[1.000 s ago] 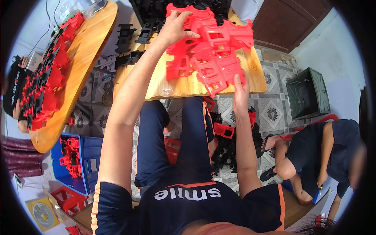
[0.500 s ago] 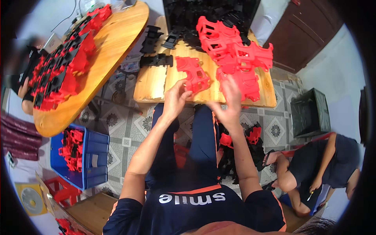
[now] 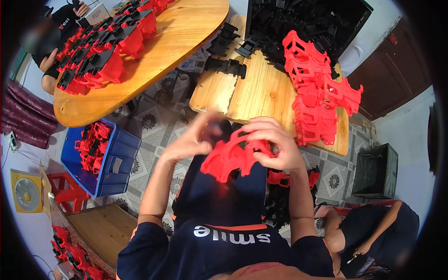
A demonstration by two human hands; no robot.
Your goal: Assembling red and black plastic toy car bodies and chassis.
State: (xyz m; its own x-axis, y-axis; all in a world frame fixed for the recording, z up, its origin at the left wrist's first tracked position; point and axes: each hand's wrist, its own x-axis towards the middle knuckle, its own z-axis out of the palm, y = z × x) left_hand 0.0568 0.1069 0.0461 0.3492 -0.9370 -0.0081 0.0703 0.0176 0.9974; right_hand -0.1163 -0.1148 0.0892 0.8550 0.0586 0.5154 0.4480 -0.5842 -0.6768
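My right hand [image 3: 275, 144] grips one end of a red plastic frame [image 3: 224, 162], a curved moulded part with cut-outs. The frame hangs above my lap, just off the front edge of the wooden table [image 3: 261, 95]. On the frame's other side is my left hand [image 3: 189, 142], thumb and fingers apart; its fingertips are smeared by motion. The left thumb lies near the frame's edge, and whether they touch I cannot tell. More red frames [image 3: 315, 109] are stacked on the table's right side. Several black plastic parts [image 3: 226, 66] lie at its left and far edges.
A black bin of black parts [image 3: 322, 28] stands at the table's far side. The left table [image 3: 182, 35] carries rows of red-and-black assemblies [image 3: 100, 63]. A blue crate [image 3: 112, 163] stands on the floor at left. One person sits at lower right [image 3: 378, 233], another at far left [image 3: 51, 51].
The red frame has come off the table toward me and is now in my right hand. My left hand has let go of it and spread its fingers. The view has shifted left.
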